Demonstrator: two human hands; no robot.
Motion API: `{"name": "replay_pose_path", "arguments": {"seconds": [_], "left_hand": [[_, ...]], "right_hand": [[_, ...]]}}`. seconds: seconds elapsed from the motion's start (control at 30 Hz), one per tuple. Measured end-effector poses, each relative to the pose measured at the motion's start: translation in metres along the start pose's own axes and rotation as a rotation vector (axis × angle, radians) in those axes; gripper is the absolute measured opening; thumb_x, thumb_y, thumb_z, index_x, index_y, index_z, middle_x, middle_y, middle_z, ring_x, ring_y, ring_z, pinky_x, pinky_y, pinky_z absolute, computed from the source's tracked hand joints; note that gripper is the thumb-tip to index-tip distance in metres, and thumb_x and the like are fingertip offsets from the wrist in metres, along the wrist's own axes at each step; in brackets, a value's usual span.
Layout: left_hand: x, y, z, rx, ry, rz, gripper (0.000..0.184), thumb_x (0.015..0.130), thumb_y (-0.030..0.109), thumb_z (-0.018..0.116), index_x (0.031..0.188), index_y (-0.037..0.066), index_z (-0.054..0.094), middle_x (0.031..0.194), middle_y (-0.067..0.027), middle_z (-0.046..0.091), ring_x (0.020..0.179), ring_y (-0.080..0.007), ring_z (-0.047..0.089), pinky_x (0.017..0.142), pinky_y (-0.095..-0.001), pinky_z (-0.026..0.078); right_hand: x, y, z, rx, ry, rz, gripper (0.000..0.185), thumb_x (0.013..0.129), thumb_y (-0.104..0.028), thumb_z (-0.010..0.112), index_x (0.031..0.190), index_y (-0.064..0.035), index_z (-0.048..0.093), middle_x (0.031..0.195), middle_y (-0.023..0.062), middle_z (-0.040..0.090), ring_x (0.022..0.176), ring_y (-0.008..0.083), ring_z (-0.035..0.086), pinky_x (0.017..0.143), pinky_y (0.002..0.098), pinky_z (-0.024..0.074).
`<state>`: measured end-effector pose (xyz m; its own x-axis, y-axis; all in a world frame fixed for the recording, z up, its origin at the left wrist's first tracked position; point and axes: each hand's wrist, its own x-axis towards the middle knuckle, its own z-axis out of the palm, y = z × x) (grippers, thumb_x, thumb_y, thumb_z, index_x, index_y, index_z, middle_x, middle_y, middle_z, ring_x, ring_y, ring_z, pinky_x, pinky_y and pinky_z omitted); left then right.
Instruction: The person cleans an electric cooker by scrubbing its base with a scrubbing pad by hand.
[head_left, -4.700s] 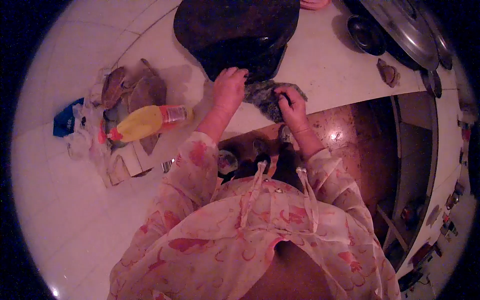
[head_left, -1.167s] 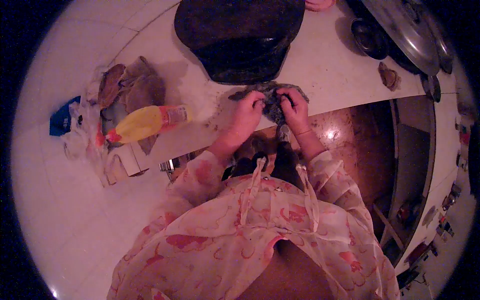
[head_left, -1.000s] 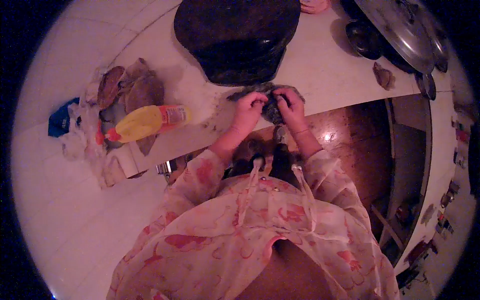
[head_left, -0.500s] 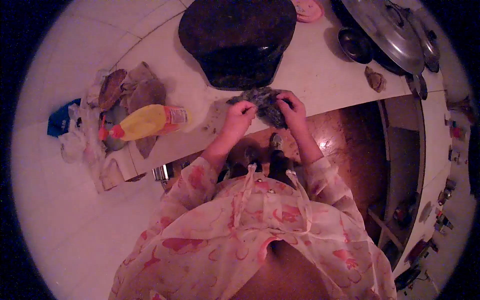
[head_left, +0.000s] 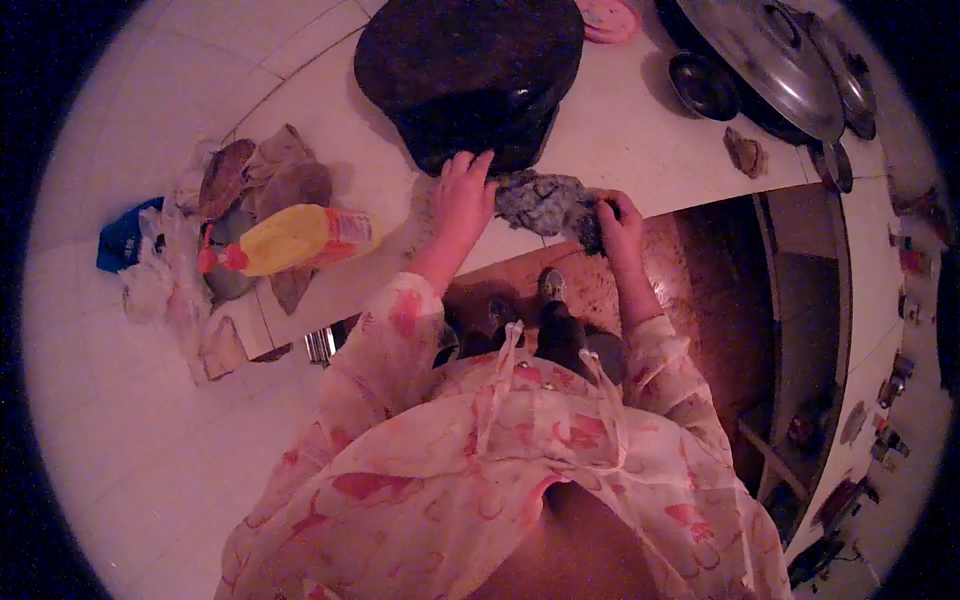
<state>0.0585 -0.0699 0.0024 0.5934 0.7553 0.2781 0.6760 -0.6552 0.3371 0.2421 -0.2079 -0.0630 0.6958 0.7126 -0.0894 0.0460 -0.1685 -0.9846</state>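
A crumpled, ragged grey cloth lies along the counter's front edge, below a large blackened pot. My right hand pinches the cloth's right end, fingers closed on it. At the cloth's left end, my left hand has its fingers stretched out and a little apart. Its fingertips reach the lower rim of the pot; whether they press on it I cannot tell. Left of that hand a yellow squeeze bottle with a red cap lies on its side.
Bundled brown cloths and a clear plastic bag lie at the left. On the right are a large metal lid, a small dark bowl and a brown scrap. A pink lid sits behind the pot. Open shelving is below the counter.
My left hand has let go of the cloth, moved up toward the pot and opened. My right hand has shifted right and slightly down, and the cloth is more spread out.
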Motion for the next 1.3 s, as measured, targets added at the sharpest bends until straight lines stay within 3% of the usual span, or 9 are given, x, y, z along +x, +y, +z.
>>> {"name": "replay_pose_path", "arguments": {"seconds": [0.27,0.47,0.53,0.63,0.97,1.03,1.13,1.23,1.3], "left_hand": [[0.01,-0.016,0.019,-0.027,0.089,0.089,0.031,0.076,0.012,0.061,0.105,0.006,0.055,0.091,-0.016,0.054,0.088,-0.0355,0.051,0.079,-0.0423,0.043],[0.007,-0.019,0.013,0.029,-0.158,0.001,0.027,0.072,0.01,0.062,0.098,0.006,0.058,0.094,-0.0141,0.056,0.092,-0.0322,0.052,0.081,-0.0394,0.044],[0.002,-0.012,0.015,-0.112,0.087,-0.032,0.026,0.071,0.009,0.06,0.097,0.006,0.058,0.096,-0.0125,0.056,0.092,-0.0314,0.052,0.08,-0.0389,0.044],[0.006,-0.003,0.014,-0.004,0.134,0.085,0.026,0.071,0.007,0.058,0.096,0.006,0.057,0.098,-0.0116,0.056,0.094,-0.031,0.052,0.081,-0.0387,0.044],[0.004,-0.031,0.026,0.004,0.014,0.202,0.02,0.073,0.006,0.057,0.093,0.005,0.057,0.092,-0.0136,0.055,0.087,-0.0334,0.051,0.077,-0.0413,0.043],[-0.005,-0.034,0.018,-0.002,0.253,-0.003,0.024,0.071,0.009,0.063,0.094,0.005,0.057,0.089,-0.0136,0.055,0.085,-0.0317,0.051,0.073,-0.0396,0.043],[-0.007,-0.044,0.013,-0.24,0.231,-0.33,0.027,0.067,0.008,0.068,0.091,0.005,0.055,0.088,-0.0118,0.055,0.081,-0.0296,0.052,0.073,-0.0389,0.042],[0.003,-0.059,0.02,-0.525,0.229,-0.444,0.034,0.067,0.015,0.071,0.093,0.003,0.053,0.089,-0.0134,0.054,0.081,-0.0304,0.052,0.073,-0.0391,0.043],[0.011,-0.059,0.016,-0.431,0.198,-0.495,0.038,0.066,0.018,0.073,0.093,0.001,0.052,0.089,-0.0147,0.054,0.081,-0.0311,0.051,0.074,-0.0393,0.042]], "right_hand": [[-0.003,-0.004,-0.005,-0.1,-0.011,-0.1,0.014,0.08,-0.009,0.055,0.091,-0.0017,0.059,0.084,0.0055,0.063,0.08,0.0115,0.055,0.075,0.0254,0.0444],[-0.002,0.001,-0.003,-0.134,-0.005,-0.112,0.015,0.08,-0.01,0.055,0.092,-0.0017,0.059,0.084,0.0052,0.062,0.079,0.0118,0.055,0.075,0.0256,0.0447],[-0.001,0.006,-0.003,-0.078,-0.02,-0.106,0.015,0.081,-0.009,0.055,0.092,-0.0018,0.059,0.084,0.0043,0.062,0.079,0.0118,0.055,0.075,0.0251,0.0446],[0.003,0.01,-0.003,-0.036,-0.046,-0.054,0.014,0.081,-0.009,0.055,0.092,-0.0019,0.06,0.084,0.0036,0.061,0.079,0.0116,0.055,0.075,0.0246,0.0444],[0.0,-0.011,-0.007,-0.262,-0.068,0.055,0.017,0.08,-0.012,0.055,0.094,-0.0036,0.06,0.091,0.0097,0.063,0.086,0.0182,0.059,0.078,0.0305,0.0455],[0.0,0.0,-0.004,-0.055,-0.073,-0.069,0.018,0.081,-0.013,0.054,0.096,-0.0033,0.059,0.091,0.0102,0.063,0.086,0.0182,0.058,0.079,0.0306,0.0453],[-0.001,-0.001,-0.004,0.063,-0.098,-0.02,0.013,0.081,-0.005,0.054,0.093,-0.001,0.059,0.089,0.004,0.061,0.085,0.0111,0.054,0.078,0.0232,0.0424],[0.0,0.002,-0.006,-0.106,-0.077,-0.03,0.013,0.081,-0.005,0.055,0.092,-0.0013,0.059,0.088,0.003,0.06,0.084,0.0105,0.054,0.078,0.0231,0.0424],[0.0,0.002,-0.005,-0.095,-0.069,-0.01,0.013,0.081,-0.005,0.055,0.092,-0.0014,0.059,0.088,0.0028,0.06,0.084,0.0103,0.053,0.078,0.023,0.0423]]}}
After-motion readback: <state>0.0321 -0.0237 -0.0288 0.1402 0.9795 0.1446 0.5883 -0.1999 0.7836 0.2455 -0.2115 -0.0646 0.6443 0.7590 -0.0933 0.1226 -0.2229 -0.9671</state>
